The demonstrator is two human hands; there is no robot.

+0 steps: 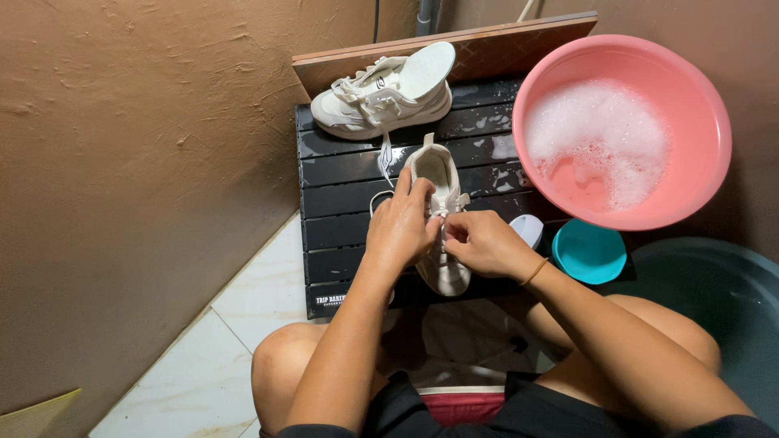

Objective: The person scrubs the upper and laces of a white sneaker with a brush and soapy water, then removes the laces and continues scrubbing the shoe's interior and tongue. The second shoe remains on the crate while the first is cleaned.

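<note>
Black slatted tabletop (341, 174) carries a white shoe (440, 219); left hand (399, 231) grips its upper, right hand (485, 243) apparently pinches the lace. Hold it steady; draw laces evenly.

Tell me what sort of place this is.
Probably a home wash area or bathroom corner: a pink basin of soapy water, a wet black slatted platform on a tiled floor, and both hands, left hand and right hand, working at a white sneaker.
</note>
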